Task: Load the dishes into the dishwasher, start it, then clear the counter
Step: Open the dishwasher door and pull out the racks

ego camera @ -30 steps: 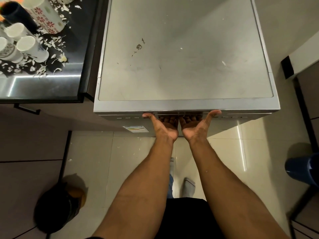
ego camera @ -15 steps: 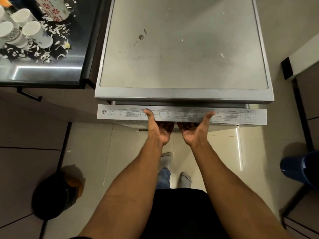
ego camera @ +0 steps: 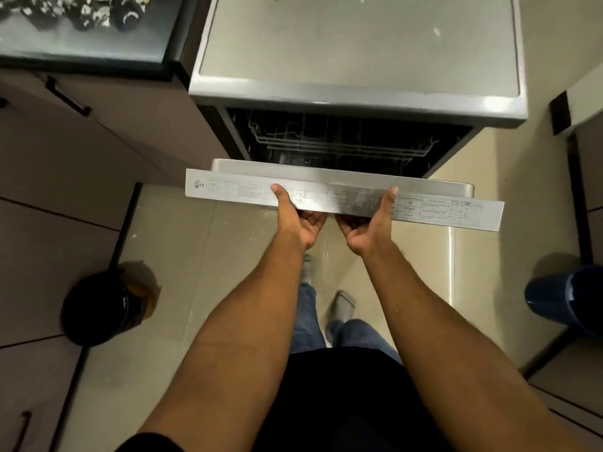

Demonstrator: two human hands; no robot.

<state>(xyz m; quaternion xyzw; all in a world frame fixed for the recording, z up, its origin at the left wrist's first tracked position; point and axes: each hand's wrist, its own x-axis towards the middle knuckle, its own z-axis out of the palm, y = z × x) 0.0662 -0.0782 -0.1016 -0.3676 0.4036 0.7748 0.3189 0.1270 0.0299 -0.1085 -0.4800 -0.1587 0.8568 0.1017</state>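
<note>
Flanking the dishwasher door [ego camera: 326,194]: black bin [ego camera: 101,308], blue bucket [ego camera: 567,298].

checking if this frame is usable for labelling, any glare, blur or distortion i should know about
Head view: wide-angle bending bows the dishwasher door top edge; its printed panel is smeared by motion blur between the left hand and right hand; bright glare on the dishwasher top front right corner and a streak on the floor tiles; the rack inside is dim.
</note>
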